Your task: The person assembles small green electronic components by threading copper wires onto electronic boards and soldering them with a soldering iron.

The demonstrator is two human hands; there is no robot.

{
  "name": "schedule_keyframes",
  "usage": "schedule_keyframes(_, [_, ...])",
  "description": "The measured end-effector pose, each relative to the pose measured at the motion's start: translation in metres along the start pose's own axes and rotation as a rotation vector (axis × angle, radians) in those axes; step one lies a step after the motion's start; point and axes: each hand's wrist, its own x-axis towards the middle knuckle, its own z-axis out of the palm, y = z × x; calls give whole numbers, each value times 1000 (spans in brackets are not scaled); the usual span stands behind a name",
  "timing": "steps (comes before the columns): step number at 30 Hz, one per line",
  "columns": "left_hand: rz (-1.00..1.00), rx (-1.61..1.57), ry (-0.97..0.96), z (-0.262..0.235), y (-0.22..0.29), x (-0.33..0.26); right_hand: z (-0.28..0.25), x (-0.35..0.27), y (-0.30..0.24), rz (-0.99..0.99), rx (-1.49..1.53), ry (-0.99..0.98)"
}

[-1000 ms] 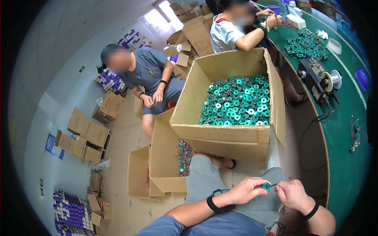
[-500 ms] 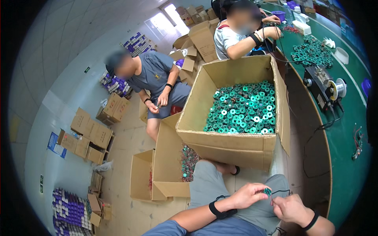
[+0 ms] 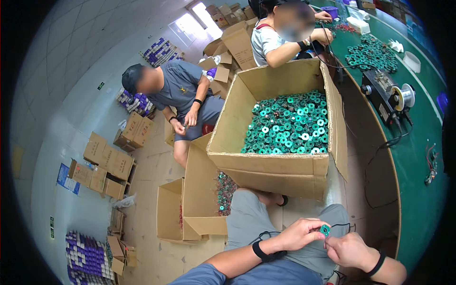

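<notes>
Sitting low over the lap, the person holds a small green ring-shaped part [image 3: 325, 231] between both hands, just above the grey-trousered knees. The left hand [image 3: 299, 233] has its fingers pressed together on the ring's left rim, and the right hand [image 3: 350, 251] pinches it from the lower right; both wrists wear black bands. The ring's flat face is turned up toward the camera, its hole plainly visible; being round, it shows no long axis. A thin black wire [image 3: 343, 226] trails beside it toward the right knee.

Straight ahead, close against the knees, stands a large open cardboard box [image 3: 273, 166] filled with many green rings [image 3: 289, 126]; its near wall blocks the way forward. To the left an opened smaller carton [image 3: 202, 190] holds more parts, with another empty box [image 3: 168, 209] beside it. On the right runs the curved edge of a green bench [image 3: 418, 190] carrying a black winding machine [image 3: 384, 95] and another heap of rings [image 3: 373, 52]. Two other people sit beyond the big box. Open room remains only over the lap, between the box and the bench.
</notes>
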Motion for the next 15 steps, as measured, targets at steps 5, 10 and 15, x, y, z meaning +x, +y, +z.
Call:
schedule_keyframes(5, [40, 81, 161, 0, -9, 3, -6, -1, 15, 74, -58, 136])
schedule_keyframes(10, [-58, 75, 109, -6, 5, -2, -6, 13, 30, 109, -20, 165])
schedule_keyframes(15, [-71, 16, 136, -8, 2, 7, -4, 6, 15, 81, 179, 60])
